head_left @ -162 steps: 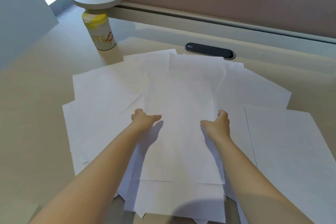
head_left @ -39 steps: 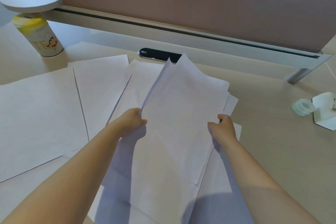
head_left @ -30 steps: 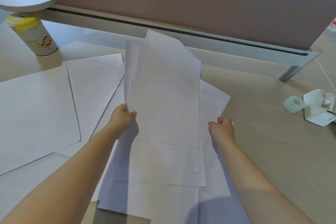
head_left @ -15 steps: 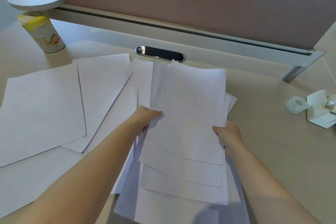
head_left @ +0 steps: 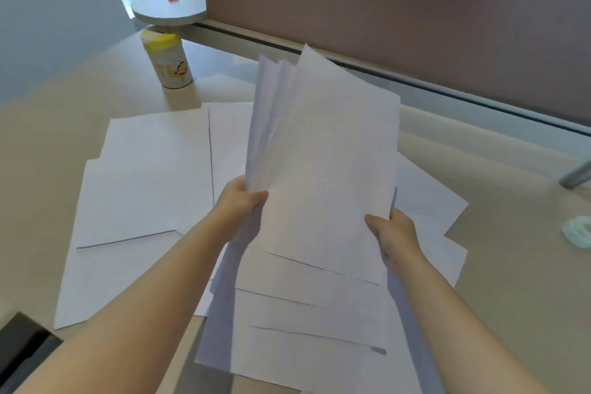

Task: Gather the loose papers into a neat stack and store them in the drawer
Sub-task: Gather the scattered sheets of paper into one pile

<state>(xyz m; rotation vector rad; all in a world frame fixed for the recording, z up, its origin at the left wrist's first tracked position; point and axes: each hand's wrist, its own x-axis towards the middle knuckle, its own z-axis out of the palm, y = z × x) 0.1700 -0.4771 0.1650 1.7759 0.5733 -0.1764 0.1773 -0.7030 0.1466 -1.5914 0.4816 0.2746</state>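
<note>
I hold a bundle of several white sheets tilted up off the desk, its far edges fanned apart. My left hand grips the bundle's left edge and my right hand grips its right edge. Under the bundle more sheets lie staggered toward me. Other loose sheets lie flat on the desk to the left, and some stick out on the right. No drawer is recognisable in view.
A yellow-lidded canister stands at the back left under a round grey shelf. A tape roll lies at the right edge. A brown partition closes the desk's far side. A dark object sits at the lower left corner.
Both hands have raised the gathered bundle from lying nearly flat to tilted upward. The view has swung right, so the canister and left sheets sit nearer the middle.
</note>
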